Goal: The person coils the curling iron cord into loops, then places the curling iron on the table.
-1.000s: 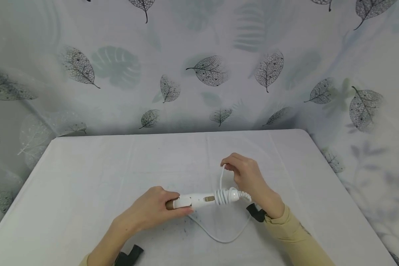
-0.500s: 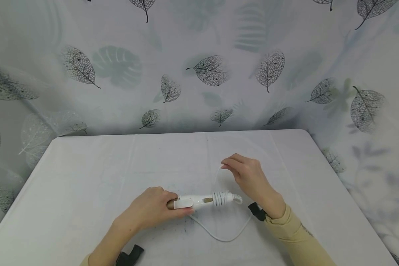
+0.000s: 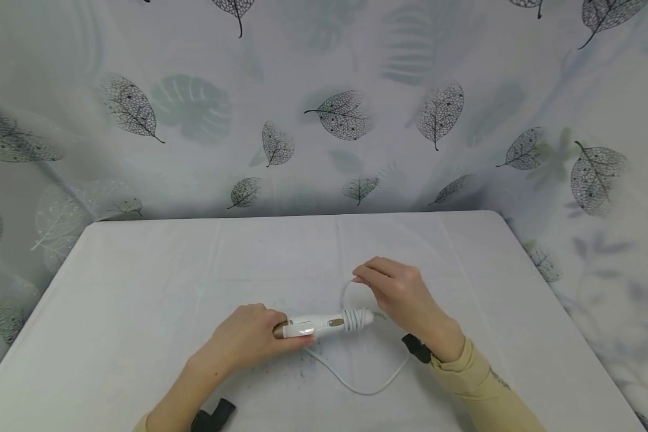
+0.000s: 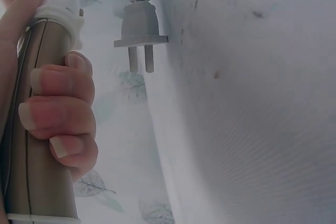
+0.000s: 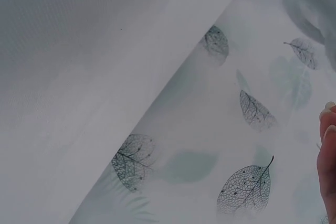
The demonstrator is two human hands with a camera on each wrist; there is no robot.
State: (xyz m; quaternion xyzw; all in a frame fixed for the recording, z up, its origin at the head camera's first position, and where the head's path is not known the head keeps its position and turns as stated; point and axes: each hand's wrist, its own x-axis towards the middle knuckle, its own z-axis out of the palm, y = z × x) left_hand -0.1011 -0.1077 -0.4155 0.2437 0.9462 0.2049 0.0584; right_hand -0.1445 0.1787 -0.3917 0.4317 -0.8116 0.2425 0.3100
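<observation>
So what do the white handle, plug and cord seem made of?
Handle: probably hard plastic, glossy, from its bright highlights. Plug: matte, likely moulded plastic or rubber, showing no shine; flat prongs, presumably metal. Cord: probably plastic-coated, smooth, bending in soft curves.

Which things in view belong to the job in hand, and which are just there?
Part of the job:
- white-and-brown handheld device, gripped by the left hand
- white cord, coiled round the device, pinched by the right hand
- two-pin plug, likely the device's

Just there:
- white table
- leaf-print backdrop
- black wrist gear
</observation>
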